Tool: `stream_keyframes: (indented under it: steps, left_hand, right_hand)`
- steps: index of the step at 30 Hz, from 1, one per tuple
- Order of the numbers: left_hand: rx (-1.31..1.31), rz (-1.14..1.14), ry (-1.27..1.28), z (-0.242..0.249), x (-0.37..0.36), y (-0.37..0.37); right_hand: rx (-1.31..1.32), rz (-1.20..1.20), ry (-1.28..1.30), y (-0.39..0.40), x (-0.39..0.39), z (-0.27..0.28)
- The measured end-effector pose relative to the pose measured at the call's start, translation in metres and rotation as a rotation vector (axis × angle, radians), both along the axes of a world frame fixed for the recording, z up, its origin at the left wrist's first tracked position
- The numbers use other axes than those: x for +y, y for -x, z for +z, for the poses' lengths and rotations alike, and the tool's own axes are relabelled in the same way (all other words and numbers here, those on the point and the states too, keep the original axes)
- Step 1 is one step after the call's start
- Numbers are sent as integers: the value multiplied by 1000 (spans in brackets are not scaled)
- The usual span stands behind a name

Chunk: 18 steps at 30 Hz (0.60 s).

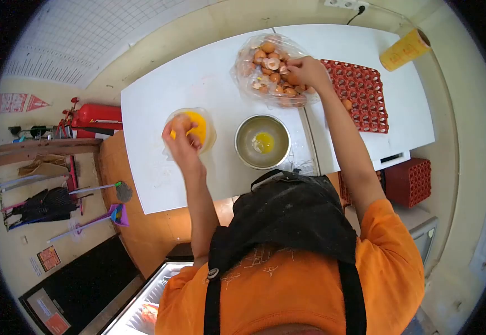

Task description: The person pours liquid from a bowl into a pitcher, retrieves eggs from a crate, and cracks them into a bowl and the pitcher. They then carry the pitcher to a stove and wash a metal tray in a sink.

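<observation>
My left hand (182, 140) is over a clear container (211, 139) of orange-yellow egg yolk (198, 126). Its fingers curl around a rounded brownish piece that looks like an eggshell (184, 119). At the right side of a clear plastic bag (244, 84) full of cracked brown eggshells (274, 77), my right hand (305, 72) has its fingers pinched; what they hold, if anything, blends with the shells. Between my hands and closer to me, a metal bowl (243, 154) contains clear egg white with a yellowish patch (263, 142).
A red egg tray (360, 95) lies right of the bag, with one brown egg (347, 104) visible in it. A yellow roll (405, 50) stands at the table's (165, 84) far right corner. Stacked red trays (409, 182) sit below. A fire extinguisher (99, 115) is at left.
</observation>
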<state>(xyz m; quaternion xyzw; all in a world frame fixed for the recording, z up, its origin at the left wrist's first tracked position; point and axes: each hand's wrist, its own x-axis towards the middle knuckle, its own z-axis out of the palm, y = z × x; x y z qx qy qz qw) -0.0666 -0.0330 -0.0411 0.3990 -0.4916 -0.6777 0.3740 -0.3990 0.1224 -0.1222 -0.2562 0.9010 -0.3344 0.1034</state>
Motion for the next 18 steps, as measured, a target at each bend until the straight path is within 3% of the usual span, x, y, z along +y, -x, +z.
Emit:
stream_keyframes:
  steps: [3,5,6,8,9,11,13,15,16,18]
  left_hand:
    - [46,-177,204,-4,19,74]
    - [-50,-265,516,-34,17,126]
    - [-39,-278,518,-36,20,144]
    - [-361,-297,987,-40,30,165]
    - [-354,-302,992,-40,37,167]
    - [-317,-431,848,-42,58,154]
    - [-249,-835,727,-43,85,130]
    - [-208,-1028,976,-57,108,104]
    - [-205,-1032,976,-62,115,90]
    - [-349,-918,986,-68,129,67]
  right_hand:
    - [56,10,-87,13,10,-14]
    - [-304,0,208,8,22,-9]
    - [-295,-13,210,1,27,-4]
    - [-839,-133,683,-28,43,3]
    - [-833,-138,689,-37,56,2]
    - [-1201,-69,887,-60,79,-9]
    - [-1312,-77,906,-93,90,-10]
    - [-1445,-184,963,-130,87,13]
    - [-1548,-135,949,-138,91,-10]
    - [-1464,-117,921,-164,91,-16]
